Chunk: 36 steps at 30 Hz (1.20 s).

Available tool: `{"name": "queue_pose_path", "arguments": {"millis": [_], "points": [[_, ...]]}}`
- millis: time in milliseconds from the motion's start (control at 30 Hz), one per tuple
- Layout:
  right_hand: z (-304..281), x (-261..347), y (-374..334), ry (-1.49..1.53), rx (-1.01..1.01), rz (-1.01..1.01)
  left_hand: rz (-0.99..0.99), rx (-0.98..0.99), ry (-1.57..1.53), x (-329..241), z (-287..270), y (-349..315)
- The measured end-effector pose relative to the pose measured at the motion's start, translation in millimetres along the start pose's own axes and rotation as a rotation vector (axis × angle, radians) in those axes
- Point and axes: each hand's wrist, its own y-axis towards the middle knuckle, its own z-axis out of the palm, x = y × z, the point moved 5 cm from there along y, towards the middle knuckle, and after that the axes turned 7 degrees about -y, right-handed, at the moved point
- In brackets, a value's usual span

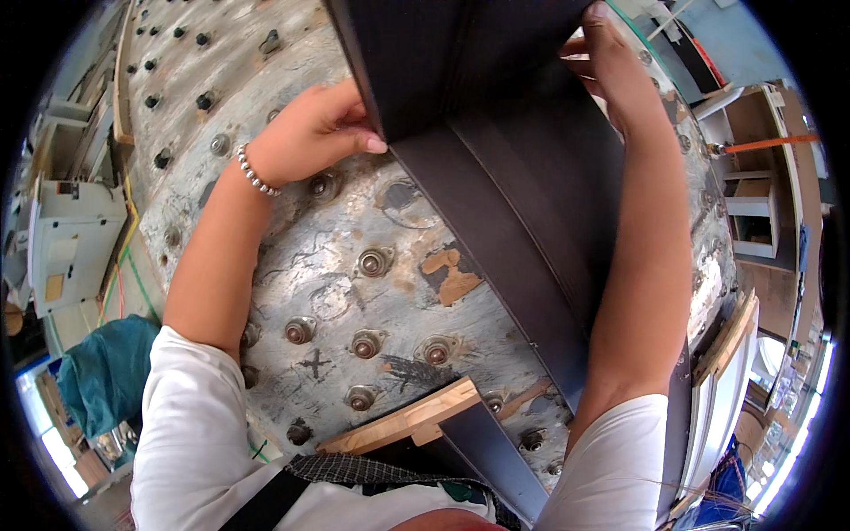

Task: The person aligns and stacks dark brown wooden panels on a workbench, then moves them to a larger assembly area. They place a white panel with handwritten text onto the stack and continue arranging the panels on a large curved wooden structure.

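My left hand (pixel 312 128), a beaded bracelet at its wrist, grips the lower left edge of a dark brown panel (pixel 416 62). The thumb lies along that edge and the other fingers curl behind it, partly hidden. At the panel's right side my right hand (pixel 611 66) is closed on its edge, thumb uppermost. This panel stands raised above a second long dark panel (pixel 522 239), which lies slantwise on the worn metal table (pixel 292 239). A narrow groove runs along the lower panel. Whether the two panels touch is hard to tell.
Ball rollers (pixel 374 261) stud the table, with black knobs (pixel 204 102) at far left. Close to my body lies a wood-edged dark board (pixel 416 414). White panels (pixel 722 389) lean at right, below a shelf unit (pixel 753 212). A white cabinet (pixel 75 243) and green cloth (pixel 106 372) are left.
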Motion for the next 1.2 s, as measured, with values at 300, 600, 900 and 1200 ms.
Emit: {"name": "queue_pose_path", "arguments": {"millis": [300, 600, 900, 1200], "points": [[3, -10, 11, 0.119, -0.022, 0.032, 0.01, -0.009, 0.099, 5, -2, 0], [2, -18, 15, 0.052, -0.074, 0.004, 0.025, -0.057, 0.039, 2, 3, -1], [4, -15, 12, 0.107, -0.056, 0.04, 0.037, -0.068, 0.02, -1, 4, -2], [3, -4, -5, 0.088, -0.061, 0.0, 0.036, 0.003, 0.233, -19, 8, -2]]}}
